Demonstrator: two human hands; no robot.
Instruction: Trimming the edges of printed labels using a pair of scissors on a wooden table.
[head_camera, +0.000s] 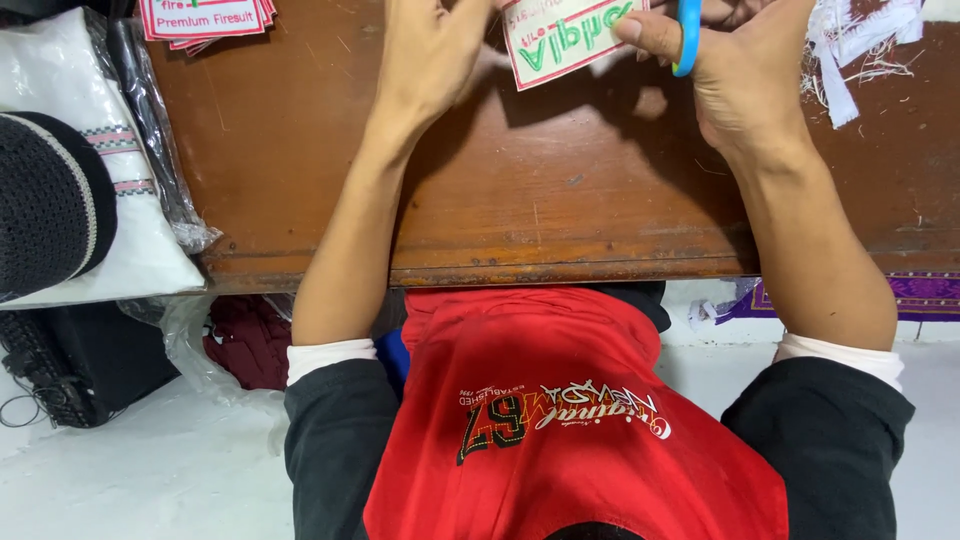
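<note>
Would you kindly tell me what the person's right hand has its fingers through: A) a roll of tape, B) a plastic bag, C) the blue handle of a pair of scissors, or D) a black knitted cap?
C: the right hand has fingers through the blue scissors handle, beside the white label at the left hand.

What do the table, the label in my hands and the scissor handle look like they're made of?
The table looks like dark brown varnished wood: visible grain, scratches and a worn edge. The label seems to be white woven or printed fabric with a red border, though it could be stiff paper. The scissor handle looks like smooth, glossy blue plastic, looped around a finger of the right hand.
</note>
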